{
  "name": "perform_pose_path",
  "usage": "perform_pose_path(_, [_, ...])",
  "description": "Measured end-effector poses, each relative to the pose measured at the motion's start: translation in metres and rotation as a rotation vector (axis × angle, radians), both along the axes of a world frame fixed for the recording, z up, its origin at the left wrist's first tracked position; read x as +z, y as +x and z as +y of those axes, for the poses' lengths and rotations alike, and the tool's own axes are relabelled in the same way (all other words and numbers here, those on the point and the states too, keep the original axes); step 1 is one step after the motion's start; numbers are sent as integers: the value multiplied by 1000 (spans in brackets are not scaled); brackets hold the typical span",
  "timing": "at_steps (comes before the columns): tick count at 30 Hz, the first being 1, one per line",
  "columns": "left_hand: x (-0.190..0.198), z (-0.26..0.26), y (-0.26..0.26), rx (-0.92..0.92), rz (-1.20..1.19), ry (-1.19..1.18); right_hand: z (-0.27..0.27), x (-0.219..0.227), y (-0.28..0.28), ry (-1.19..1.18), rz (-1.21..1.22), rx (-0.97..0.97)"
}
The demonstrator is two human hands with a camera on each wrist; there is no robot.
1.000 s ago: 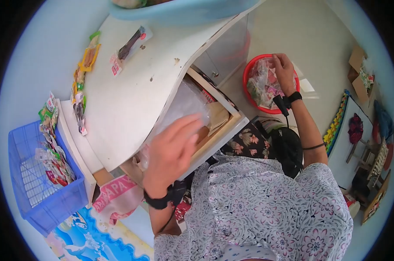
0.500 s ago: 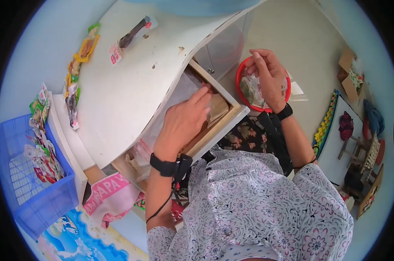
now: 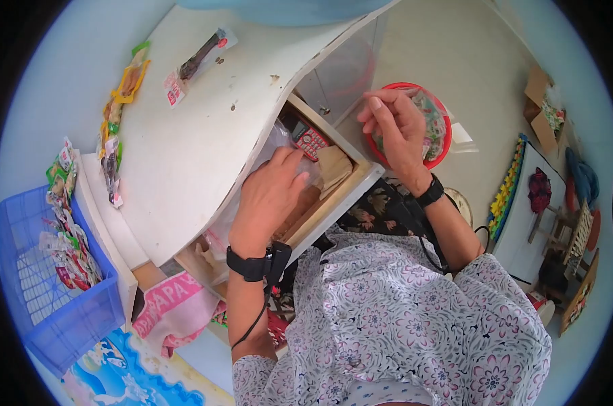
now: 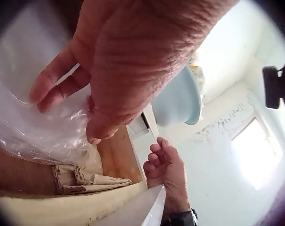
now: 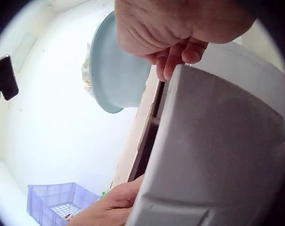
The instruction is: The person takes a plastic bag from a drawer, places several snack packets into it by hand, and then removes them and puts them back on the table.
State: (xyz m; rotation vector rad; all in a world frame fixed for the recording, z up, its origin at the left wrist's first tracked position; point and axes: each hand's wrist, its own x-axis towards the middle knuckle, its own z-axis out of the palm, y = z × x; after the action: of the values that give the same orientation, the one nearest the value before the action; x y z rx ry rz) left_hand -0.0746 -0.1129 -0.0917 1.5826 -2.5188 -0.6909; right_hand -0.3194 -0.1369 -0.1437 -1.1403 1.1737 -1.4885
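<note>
Left hand (image 3: 269, 193) is down in the open drawer (image 3: 360, 177) under the white surface (image 3: 205, 128). Its fingers lie fairly straight on a clear plastic bag (image 4: 34, 127). The left wrist view shows the thumb and fingertips against the crinkled film, but whether they pinch it cannot be told. The bag sits in the left part of the drawer, partly tucked under the surface's edge.

Just right of the fingers in the drawer: a red calculator (image 3: 311, 141) at the far side and a folded brown paper bag (image 3: 336, 168) nearer the drawer front.

Right hand (image 3: 394, 125) is raised just right of the drawer's far corner, over a red basin (image 3: 444, 145) on the floor that holds packets. Its fingers are curled in together; nothing is seen held in them. In the right wrist view the fingertips are close to the drawer's white front; contact cannot be told.

Black bands on both wrists. On the surface, far left: a row of small snack packets (image 3: 117, 111) and one long clear packet (image 3: 198, 61). A blue crate (image 3: 46, 311) with more packets stands at the left; a pale blue basin (image 5: 115, 70) sits on the far end of the surface.
</note>
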Motion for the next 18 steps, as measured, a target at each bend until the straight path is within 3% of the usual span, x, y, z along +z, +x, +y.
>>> perform_pose_path(10, [1,-3,-20,6,-93,-4,14,-3,15,102,-32,51])
perform_pose_path(18, [-2,-8,-25,21,-102,14,11,-10,15,49,-28,76])
